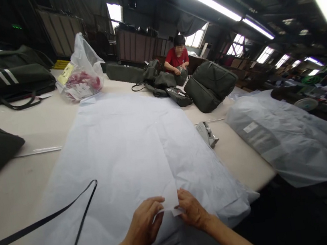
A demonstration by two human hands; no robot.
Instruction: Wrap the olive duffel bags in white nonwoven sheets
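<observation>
Here, at the lower centre of the frame, the left hand (148,218) and the right hand (192,211) each pinch the near edge of the white paper (119,157), thumb and fingers nearly closed on it; the paper extends up to the centre of the table (35,132). A black strap (84,217) lies at lower left, a tape dispenser (206,133) right of centre, and dark bags (211,83) at upper centre.

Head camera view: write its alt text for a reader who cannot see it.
A person's bare left hand and right hand pinch thin white sheeting spread across a cream table, with a thin black strap lying at left. Beyond are dark grey fabric bags and a person in a red shirt.
</observation>
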